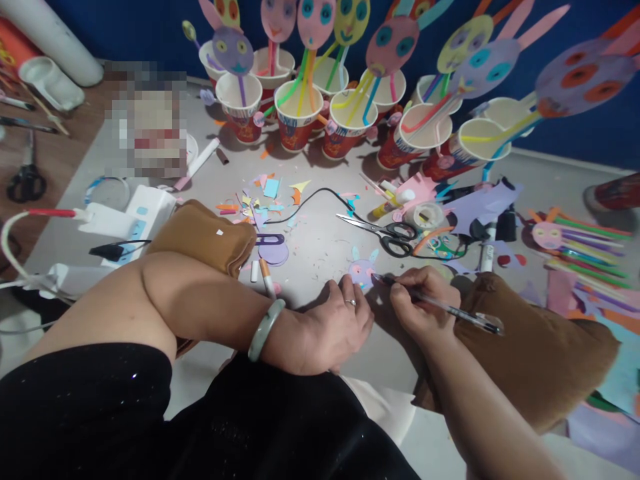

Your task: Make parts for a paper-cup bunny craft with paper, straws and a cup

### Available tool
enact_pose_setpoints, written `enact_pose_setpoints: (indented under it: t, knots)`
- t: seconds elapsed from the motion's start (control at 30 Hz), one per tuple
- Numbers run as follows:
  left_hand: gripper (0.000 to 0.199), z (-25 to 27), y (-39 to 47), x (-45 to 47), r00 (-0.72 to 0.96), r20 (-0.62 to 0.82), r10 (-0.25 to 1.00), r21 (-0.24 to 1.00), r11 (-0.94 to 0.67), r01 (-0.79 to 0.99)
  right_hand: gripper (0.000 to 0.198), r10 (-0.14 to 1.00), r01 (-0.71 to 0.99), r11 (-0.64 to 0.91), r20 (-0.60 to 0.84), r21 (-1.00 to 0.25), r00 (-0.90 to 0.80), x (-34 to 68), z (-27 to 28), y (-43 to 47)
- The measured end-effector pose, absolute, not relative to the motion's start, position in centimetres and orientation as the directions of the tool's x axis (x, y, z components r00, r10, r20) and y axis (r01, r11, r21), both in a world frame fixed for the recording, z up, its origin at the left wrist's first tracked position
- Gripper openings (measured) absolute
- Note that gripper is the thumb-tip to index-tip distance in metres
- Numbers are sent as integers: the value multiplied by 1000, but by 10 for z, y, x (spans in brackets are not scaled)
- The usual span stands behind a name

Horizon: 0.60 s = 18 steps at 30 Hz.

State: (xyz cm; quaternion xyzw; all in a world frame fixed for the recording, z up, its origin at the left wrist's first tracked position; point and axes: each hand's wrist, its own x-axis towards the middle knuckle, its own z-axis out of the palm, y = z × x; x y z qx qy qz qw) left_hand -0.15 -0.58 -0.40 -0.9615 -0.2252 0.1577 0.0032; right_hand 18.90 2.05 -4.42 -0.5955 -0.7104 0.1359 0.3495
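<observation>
A small lilac paper rabbit face [359, 272] with blue ears and pink eyes lies on the table. My left hand [333, 327] rests on the tabletop with its fingers stretched out, fingertips at the lower edge of the face. In my right hand [425, 300] is a black-and-clear pen [450, 310], its tip at the right side of the paper face. Black-handled scissors [385, 233] lie with blades apart just beyond. A lilac paper disc [273, 252] and a marker [267, 277] are to the left of my left hand.
Paper cups [299, 110] with rabbit faces on coloured straws line the back. Brown cushions [200, 233] flank my arms. Paper scraps [270, 190], a tape roll [425, 217] and a black cable [325, 192] lie beyond my hands. A white power strip [143, 220] stands left; straws [595, 243] lie right.
</observation>
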Motion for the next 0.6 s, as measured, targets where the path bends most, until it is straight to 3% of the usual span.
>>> enact_pose_setpoints:
  t: [0.4,0.6]
  knots:
    - [104,-8,-8,-2,853,-259,453,-80,-890,449,12,919,759,320,382,-567,-102,187,-41,21]
    - [102,-6,-7,-2,854,-273,443,-75,-895,441,13,936,775,271,343,-570,-75,187,-41,21]
